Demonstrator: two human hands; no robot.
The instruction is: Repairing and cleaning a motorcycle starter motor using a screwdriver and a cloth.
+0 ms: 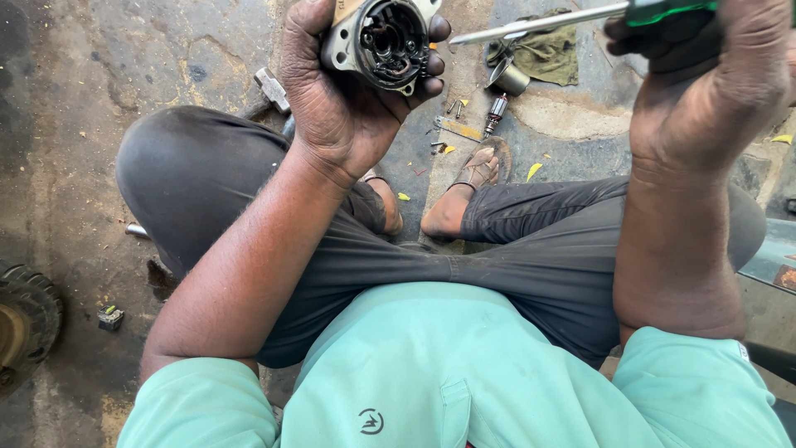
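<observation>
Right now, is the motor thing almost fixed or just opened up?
Opened up already: the armature and small screws lie on the floor. In hand: the left hand holds the round housing while the right hand aims a screwdriver at it. Those loose parts are not back in.

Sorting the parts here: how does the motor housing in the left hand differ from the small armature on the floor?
The motor housing is held up in the left hand; the armature lies on the floor. The housing is broad, hollow and grey; the armature is slim with copper-coloured windings. Both are metal.
</observation>
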